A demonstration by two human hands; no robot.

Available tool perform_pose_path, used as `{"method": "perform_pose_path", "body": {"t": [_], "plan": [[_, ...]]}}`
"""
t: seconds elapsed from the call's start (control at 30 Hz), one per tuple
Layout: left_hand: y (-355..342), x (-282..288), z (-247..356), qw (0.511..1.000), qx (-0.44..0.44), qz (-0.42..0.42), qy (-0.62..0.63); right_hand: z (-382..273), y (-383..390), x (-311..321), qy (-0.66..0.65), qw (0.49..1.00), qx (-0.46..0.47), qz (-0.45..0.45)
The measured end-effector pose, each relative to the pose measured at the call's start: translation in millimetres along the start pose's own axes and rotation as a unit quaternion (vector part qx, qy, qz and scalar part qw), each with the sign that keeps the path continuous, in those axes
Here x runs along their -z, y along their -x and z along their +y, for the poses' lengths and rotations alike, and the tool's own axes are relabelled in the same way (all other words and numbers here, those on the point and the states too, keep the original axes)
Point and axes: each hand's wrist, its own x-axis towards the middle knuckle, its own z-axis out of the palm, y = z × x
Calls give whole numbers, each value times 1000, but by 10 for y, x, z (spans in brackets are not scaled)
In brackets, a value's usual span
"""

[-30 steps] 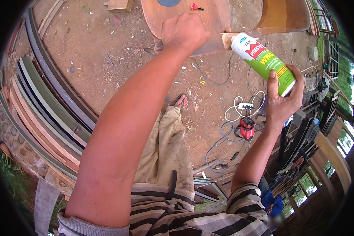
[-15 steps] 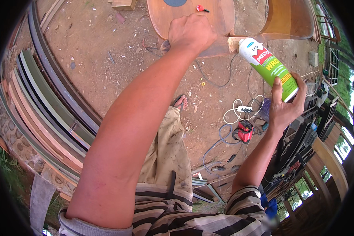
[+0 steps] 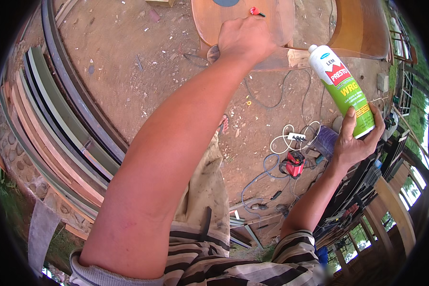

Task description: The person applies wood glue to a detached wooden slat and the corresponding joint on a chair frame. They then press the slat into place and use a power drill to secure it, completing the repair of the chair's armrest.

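My left hand (image 3: 247, 40) is closed, back upward, at the front edge of a wooden seat (image 3: 209, 21); its fingertips are hidden, so what they hold cannot be made out. A red-and-black small object (image 3: 255, 11) lies on the seat beyond my knuckles. My right hand (image 3: 360, 143) grips a white-and-green bottle (image 3: 343, 88) near its base, with the narrow white tip pointing up-left. The tip is beside a pale rough patch (image 3: 297, 57) on the wooden rail along the seat's front. A curved wooden panel (image 3: 360, 26) stands to the right.
Curved-looking boards and metal lengths (image 3: 66, 143) lie along the left. A white power strip (image 3: 296, 137), cables, a red-and-black tool (image 3: 294, 163) and a purple bucket (image 3: 321, 143) are on the dirt ground (image 3: 143, 95). Dark stacked materials (image 3: 348, 200) fill the right side.
Both hands have shifted rightward in view, and the bottle lower, its tip now a little farther from the pale patch. The seat and rail also appear farther right. Both hands keep their grips.
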Motion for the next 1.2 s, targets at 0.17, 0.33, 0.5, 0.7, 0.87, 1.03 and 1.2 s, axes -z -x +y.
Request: {"method": "perform_pose_path", "body": {"t": [0.17, 0.33, 0.5, 0.7, 0.87, 1.03, 1.2], "plan": [[13, -5, -1, 1000, -5, 2, -8, 2, 39, 4, -25, 998, 19, 45], [20, -8, -23, 1000, -11, 15, -5, -25, -1, 8, 15, 1000, 18, -3], [31, -11, 14, 1000, 3, 6, 1, 9, 58, -11, -27, 999, -35, 11], [31, 36, 34, 1000, 7, -4, 6, 27, 47, 3, -22, 999, -32, -7], [27, 24, 28, 1000, 6, 3, -2, 43, 58, -19, -25, 999, -20, 10], [27, -22, 3, 999, -9, 25, 20, 9, 69, -19, -16, 998, -32, 58], [19, -14, 19, 1000, -12, 17, 8, 21, 70, -33, -38, 994, -21, 98]]}}
